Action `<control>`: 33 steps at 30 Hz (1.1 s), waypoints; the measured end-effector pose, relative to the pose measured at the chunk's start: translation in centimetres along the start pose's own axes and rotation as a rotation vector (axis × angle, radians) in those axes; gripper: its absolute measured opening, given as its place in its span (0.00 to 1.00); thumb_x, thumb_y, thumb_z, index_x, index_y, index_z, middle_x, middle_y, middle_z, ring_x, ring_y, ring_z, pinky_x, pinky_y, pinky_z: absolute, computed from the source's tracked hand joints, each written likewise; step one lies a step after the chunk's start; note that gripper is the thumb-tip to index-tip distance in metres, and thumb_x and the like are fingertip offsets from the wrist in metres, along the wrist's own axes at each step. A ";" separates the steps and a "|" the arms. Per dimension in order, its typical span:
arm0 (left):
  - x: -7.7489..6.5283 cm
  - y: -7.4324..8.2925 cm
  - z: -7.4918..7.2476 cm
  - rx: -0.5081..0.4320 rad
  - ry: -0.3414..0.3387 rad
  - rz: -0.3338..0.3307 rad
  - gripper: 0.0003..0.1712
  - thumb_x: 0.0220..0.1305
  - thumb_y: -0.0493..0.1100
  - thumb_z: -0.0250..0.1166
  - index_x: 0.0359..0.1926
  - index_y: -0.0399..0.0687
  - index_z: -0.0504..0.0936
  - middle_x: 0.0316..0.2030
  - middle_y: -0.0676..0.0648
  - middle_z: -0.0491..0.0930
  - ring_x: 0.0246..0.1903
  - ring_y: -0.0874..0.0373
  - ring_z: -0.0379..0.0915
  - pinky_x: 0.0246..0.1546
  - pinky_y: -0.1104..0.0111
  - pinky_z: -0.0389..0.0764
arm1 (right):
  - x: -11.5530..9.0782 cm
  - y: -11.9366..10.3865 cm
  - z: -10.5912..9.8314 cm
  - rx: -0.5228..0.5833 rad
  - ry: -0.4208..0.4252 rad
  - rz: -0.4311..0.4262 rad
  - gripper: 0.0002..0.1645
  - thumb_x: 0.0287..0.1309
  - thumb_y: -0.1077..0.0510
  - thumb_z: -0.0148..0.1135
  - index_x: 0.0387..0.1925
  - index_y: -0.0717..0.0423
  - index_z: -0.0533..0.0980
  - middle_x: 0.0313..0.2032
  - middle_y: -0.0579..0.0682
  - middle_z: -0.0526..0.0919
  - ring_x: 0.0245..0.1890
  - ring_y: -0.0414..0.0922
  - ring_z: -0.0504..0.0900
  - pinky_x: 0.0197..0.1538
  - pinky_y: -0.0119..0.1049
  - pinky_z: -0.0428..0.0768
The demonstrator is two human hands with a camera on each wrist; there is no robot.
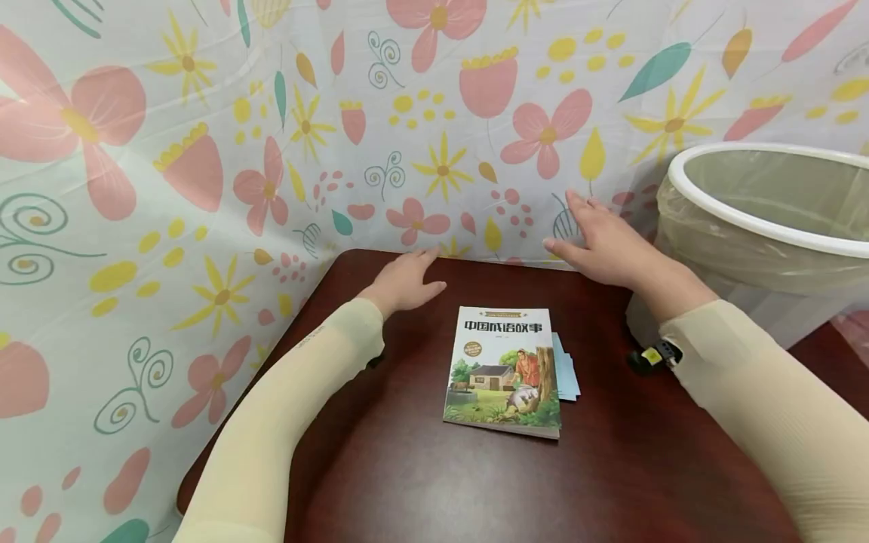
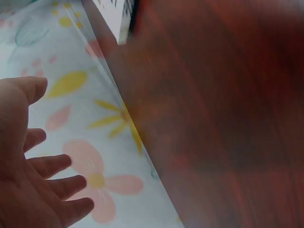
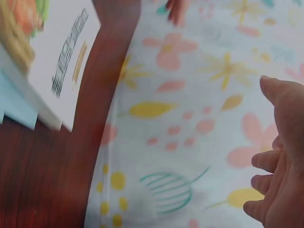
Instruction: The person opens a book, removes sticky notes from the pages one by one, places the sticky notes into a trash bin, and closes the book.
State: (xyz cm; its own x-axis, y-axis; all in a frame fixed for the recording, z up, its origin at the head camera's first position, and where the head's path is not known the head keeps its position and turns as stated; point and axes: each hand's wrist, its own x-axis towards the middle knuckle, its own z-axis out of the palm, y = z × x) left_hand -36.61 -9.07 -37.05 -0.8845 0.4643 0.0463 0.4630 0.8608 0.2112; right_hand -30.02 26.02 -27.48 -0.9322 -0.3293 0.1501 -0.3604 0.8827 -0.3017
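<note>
On the dark wooden table [image 1: 380,467] lies a closed paperback book [image 1: 502,373] with Chinese characters and a farmyard picture on its white cover. Light blue paper [image 1: 566,373] sticks out from beneath its right side. My left hand [image 1: 405,283] hovers beyond and left of the book, fingers extended, holding nothing. Raised beyond the book to the right, my right hand [image 1: 607,245] has its fingers spread from the thumb and touches nothing. The left wrist view shows that hand's palm [image 2: 33,175] and only a corner of the book [image 2: 116,19].
At the right stands a bin [image 1: 760,249] with a white rim and a clear plastic liner, close to my right forearm. A flower-patterned cloth [image 1: 434,136] hangs behind the table and along its left side. My right wrist carries a small dark device [image 1: 658,354].
</note>
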 end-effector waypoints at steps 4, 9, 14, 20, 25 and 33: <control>-1.3 2.2 1.0 -0.063 -0.052 0.052 0.45 0.74 0.63 0.58 0.83 0.54 0.52 0.80 0.45 0.58 0.79 0.47 0.55 0.78 0.52 0.61 | -2.5 -1.6 0.4 0.011 0.010 -0.056 0.59 0.72 0.32 0.54 0.82 0.59 0.36 0.81 0.67 0.46 0.81 0.66 0.48 0.78 0.65 0.52; -3.9 5.7 2.8 -0.078 -0.174 0.145 0.47 0.71 0.64 0.62 0.82 0.55 0.54 0.79 0.46 0.60 0.79 0.50 0.55 0.78 0.56 0.61 | -5.8 -2.5 2.8 0.079 -0.040 -0.080 0.54 0.73 0.34 0.55 0.83 0.57 0.43 0.81 0.63 0.50 0.81 0.63 0.51 0.79 0.63 0.54; -6.4 8.8 4.3 -0.085 -0.310 0.220 0.47 0.69 0.67 0.62 0.82 0.58 0.56 0.80 0.47 0.59 0.79 0.50 0.55 0.77 0.54 0.63 | -9.0 -2.6 6.4 0.207 -0.108 -0.059 0.50 0.74 0.35 0.54 0.83 0.50 0.46 0.81 0.59 0.54 0.79 0.61 0.59 0.73 0.64 0.65; -8.0 10.6 6.0 -0.072 -0.397 0.269 0.44 0.69 0.68 0.62 0.80 0.62 0.61 0.81 0.45 0.56 0.81 0.48 0.49 0.76 0.54 0.64 | -10.8 -2.1 10.9 0.269 -0.167 -0.004 0.50 0.74 0.35 0.55 0.82 0.55 0.50 0.78 0.64 0.61 0.74 0.64 0.67 0.67 0.65 0.72; -8.4 11.5 6.6 -0.039 -0.414 0.261 0.41 0.68 0.67 0.64 0.78 0.67 0.64 0.81 0.46 0.55 0.81 0.45 0.46 0.72 0.55 0.71 | -11.6 -1.9 12.9 0.307 -0.199 0.039 0.51 0.73 0.36 0.56 0.81 0.59 0.51 0.76 0.67 0.62 0.74 0.65 0.66 0.67 0.67 0.71; -7.9 12.7 7.1 0.027 -0.390 0.260 0.41 0.67 0.68 0.65 0.77 0.68 0.65 0.80 0.47 0.57 0.80 0.43 0.50 0.70 0.56 0.73 | -11.3 -1.3 13.6 0.469 -0.218 0.088 0.50 0.73 0.38 0.57 0.82 0.55 0.49 0.79 0.66 0.56 0.78 0.68 0.57 0.69 0.70 0.66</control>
State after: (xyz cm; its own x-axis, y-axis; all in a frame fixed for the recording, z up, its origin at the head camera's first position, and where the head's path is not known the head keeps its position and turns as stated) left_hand -23.29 -0.31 -41.68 -0.6531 0.7046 -0.2775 0.6722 0.7081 0.2159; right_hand -19.43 24.02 -41.54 -0.9270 -0.3665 -0.0795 -0.2095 0.6818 -0.7008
